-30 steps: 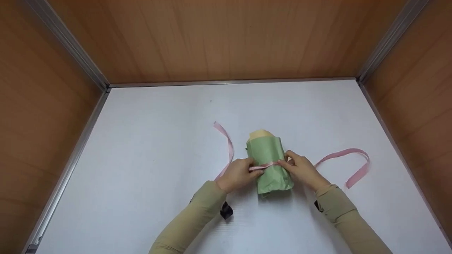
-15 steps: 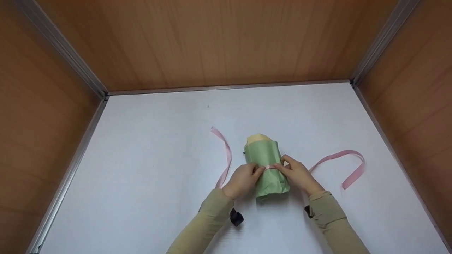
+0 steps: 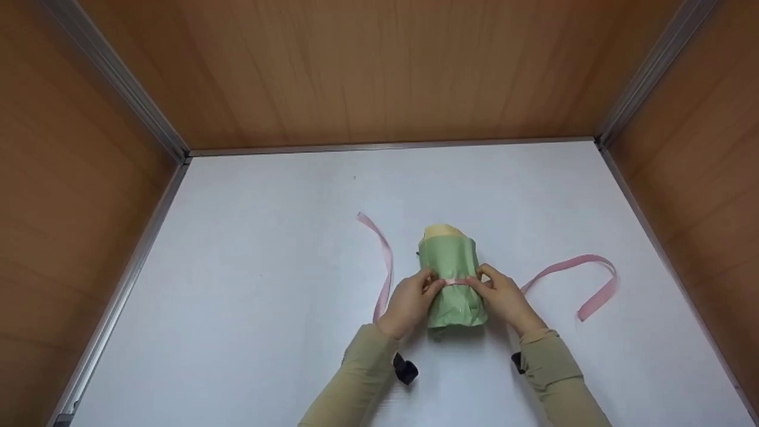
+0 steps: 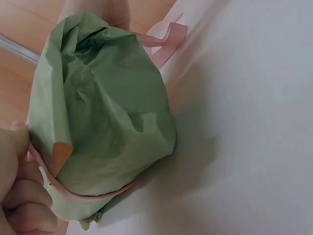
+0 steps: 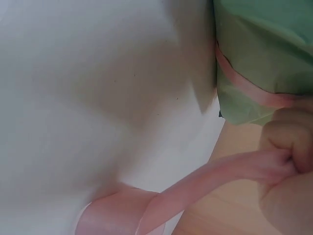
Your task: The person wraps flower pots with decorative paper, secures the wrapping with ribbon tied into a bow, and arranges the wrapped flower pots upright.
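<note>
A bundle wrapped in green paper (image 3: 453, 255) lies on the white table, pale yellow paper (image 3: 442, 230) showing at its far end. Around its middle runs a pink ribbon (image 3: 455, 281), which also passes under the bundle in the left wrist view. My left hand (image 3: 410, 301) pinches the ribbon at the bundle's left side. On the right, my right hand (image 3: 504, 296) grips it between thumb and curled fingers (image 5: 288, 129). The crumpled, folded near end of the green paper (image 4: 107, 107) faces the left wrist camera.
One loose ribbon tail (image 3: 382, 255) trails on the table (image 3: 267, 237) to the left, and a curved tail (image 3: 602, 261) lies to the right. Wooden panels (image 3: 379, 71) with metal edging enclose the back and sides. Black wrist cameras (image 3: 406, 370) hang below the sleeves.
The left hand has come inward over the bundle, closer to the right hand. The ribbon span showing between them is shorter and lies flatter across the paper.
</note>
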A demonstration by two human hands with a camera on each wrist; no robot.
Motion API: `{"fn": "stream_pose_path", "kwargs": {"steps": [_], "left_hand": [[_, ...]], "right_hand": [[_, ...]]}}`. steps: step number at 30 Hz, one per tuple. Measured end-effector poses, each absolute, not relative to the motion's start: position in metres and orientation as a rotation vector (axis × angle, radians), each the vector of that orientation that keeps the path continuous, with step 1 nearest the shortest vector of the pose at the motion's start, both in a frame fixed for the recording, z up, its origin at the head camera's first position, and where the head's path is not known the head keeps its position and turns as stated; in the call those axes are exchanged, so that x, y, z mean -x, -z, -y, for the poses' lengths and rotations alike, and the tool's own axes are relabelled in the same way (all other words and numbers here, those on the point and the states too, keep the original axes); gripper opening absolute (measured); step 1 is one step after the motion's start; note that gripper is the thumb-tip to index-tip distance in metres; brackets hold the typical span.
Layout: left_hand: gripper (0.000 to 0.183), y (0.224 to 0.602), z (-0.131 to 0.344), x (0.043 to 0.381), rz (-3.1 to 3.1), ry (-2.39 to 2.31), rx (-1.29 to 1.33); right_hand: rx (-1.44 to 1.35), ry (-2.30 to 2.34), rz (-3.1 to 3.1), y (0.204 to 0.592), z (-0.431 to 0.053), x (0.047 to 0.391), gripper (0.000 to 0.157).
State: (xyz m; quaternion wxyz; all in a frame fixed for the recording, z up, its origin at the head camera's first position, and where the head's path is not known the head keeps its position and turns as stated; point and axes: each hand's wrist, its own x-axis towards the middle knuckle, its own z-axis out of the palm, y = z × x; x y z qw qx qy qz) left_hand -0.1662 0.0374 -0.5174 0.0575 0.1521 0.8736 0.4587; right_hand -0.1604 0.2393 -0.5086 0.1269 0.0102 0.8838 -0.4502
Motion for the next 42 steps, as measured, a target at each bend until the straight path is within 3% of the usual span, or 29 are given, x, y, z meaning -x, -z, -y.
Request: {"fn": "stream_pose_path", "kwargs": {"steps": [19, 29, 36, 42], "left_hand": [[0.021, 0.513, -0.03, 0.179, -2.635, -1.287, -0.829], [0.019, 0.521, -0.03, 0.179, -2.578, -1.398, -0.8], [0.015, 0.528, -0.033, 0.178, -2.47, -1.469, -0.629], [0.022, 0.522, -0.03, 0.181, -2.421, -1.371, -0.583]], "right_hand": [[-0.123, 1.469, -2.647, 0.505, -0.261, 0.16, 0.037], [-0.061, 1.449, -2.704, 0.512, -0.264, 0.158, 0.031], [-0.028, 1.435, -2.705, 0.512, -0.263, 0.16, 0.031], [0.015, 1.384, -2.725, 0.51, -0.263, 0.159, 0.03]]}}
